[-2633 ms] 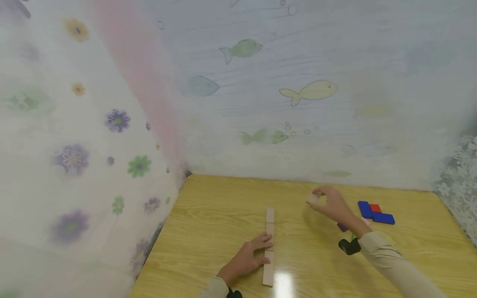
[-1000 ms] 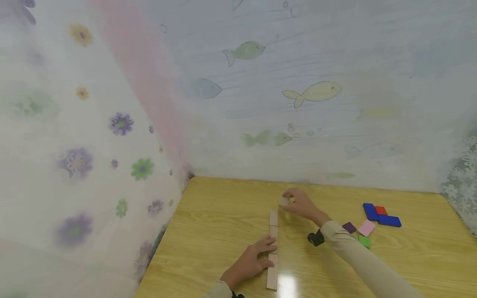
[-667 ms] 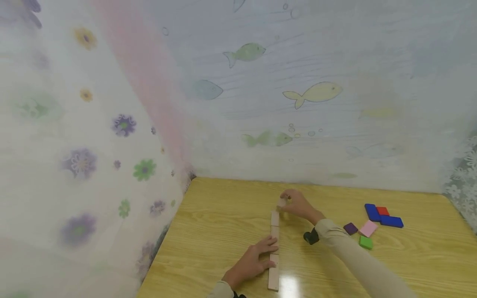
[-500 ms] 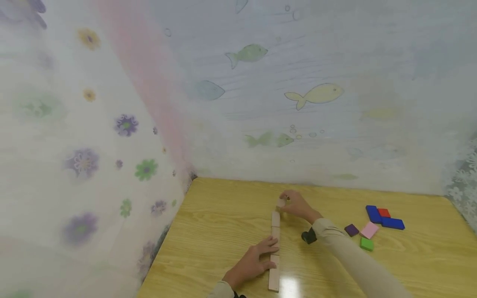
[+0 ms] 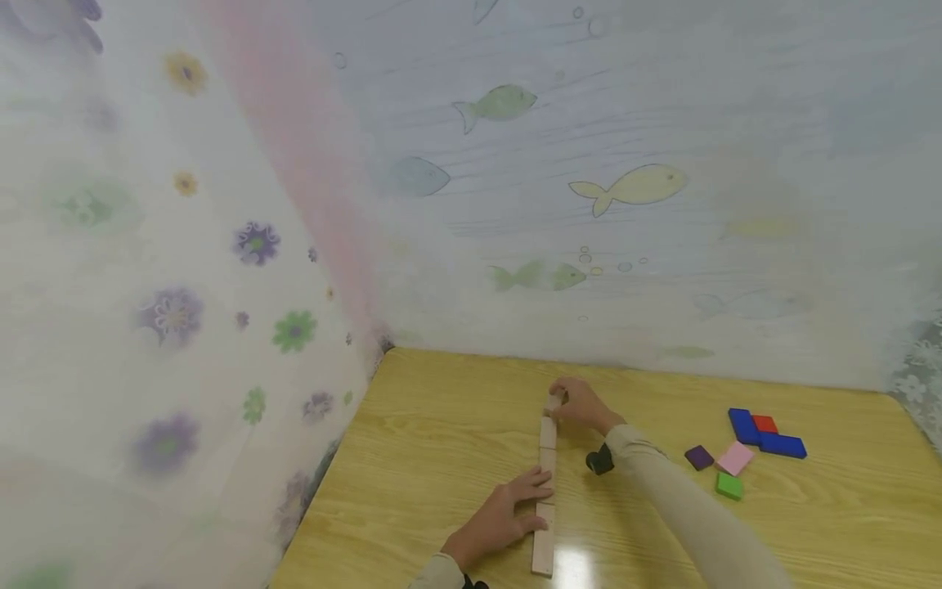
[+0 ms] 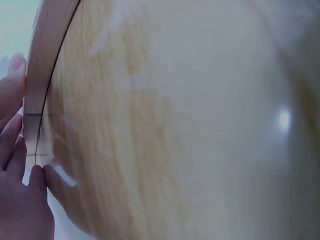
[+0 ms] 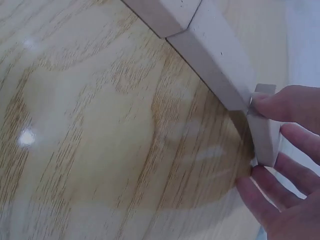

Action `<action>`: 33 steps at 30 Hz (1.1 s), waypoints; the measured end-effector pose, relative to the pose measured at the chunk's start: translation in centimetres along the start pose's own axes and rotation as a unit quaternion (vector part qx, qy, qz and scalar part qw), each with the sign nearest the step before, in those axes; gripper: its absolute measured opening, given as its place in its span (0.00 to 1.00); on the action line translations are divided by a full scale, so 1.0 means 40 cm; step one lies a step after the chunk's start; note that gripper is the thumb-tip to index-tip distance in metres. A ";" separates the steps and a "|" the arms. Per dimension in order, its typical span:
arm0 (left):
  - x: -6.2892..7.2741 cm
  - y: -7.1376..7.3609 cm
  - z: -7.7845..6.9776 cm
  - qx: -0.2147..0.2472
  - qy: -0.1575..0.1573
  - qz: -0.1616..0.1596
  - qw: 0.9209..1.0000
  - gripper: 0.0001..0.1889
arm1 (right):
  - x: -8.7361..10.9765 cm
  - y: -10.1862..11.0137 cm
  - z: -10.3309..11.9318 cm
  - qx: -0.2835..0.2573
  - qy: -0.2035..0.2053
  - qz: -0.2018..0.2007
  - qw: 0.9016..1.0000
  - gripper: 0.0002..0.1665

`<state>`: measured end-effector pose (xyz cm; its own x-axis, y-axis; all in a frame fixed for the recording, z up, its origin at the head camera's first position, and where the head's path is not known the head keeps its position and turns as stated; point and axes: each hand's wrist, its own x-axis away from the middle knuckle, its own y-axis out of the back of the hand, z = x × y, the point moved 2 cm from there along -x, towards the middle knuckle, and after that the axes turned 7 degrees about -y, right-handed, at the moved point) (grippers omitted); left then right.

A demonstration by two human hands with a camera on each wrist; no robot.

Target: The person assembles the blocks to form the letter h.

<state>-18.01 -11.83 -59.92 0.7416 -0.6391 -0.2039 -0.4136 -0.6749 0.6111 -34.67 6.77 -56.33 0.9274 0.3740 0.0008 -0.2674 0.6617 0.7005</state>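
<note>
Plain wooden blocks (image 5: pixel 543 548) lie end to end in a straight row running away from me. My left hand (image 5: pixel 495 517) rests along the row's left side, fingers fairly straight, thumb and fingertips touching the blocks. In the left wrist view, those fingertips (image 6: pixel 37 176) sit beside the seams. At the far end, my right hand (image 5: pixel 583 406) pinches a small wooden block (image 7: pixel 264 137) between thumb and fingers. That block stands tilted in the right wrist view, right at the end of the last block in the row (image 7: pixel 215 52). Fingers partly cover it.
To the right on the wooden table (image 5: pixel 434 442) lie two blue blocks (image 5: pixel 782 445) around a red one (image 5: pixel 765 424). Nearer are a purple block (image 5: pixel 699 457), a pink block (image 5: pixel 735 458) and a green block (image 5: pixel 729 486). A painted wall (image 5: pixel 625 311) borders the table's far edge.
My right hand has carried the small wooden block leftward from near the coloured blocks to the row's far end. My left hand stays on the row.
</note>
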 end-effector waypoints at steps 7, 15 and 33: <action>0.000 0.001 0.002 0.001 0.004 -0.001 1.000 0.25 | -0.007 0.001 0.013 0.007 -0.016 0.017 1.000 0.19; 0.002 -0.001 0.005 -0.002 0.004 -0.004 1.000 0.25 | -0.015 0.003 0.032 0.049 -0.005 0.032 0.998 0.17; -0.001 -0.004 0.004 -0.002 -0.008 -0.004 1.000 0.25 | -0.006 -0.015 0.050 0.067 0.054 0.052 0.995 0.15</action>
<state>-18.05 -11.77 -60.13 0.7371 -0.6386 -0.2209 -0.4048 -0.6790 0.6124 -34.21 4.99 -55.32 0.8612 0.5083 0.0075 -0.3170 0.5256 0.7895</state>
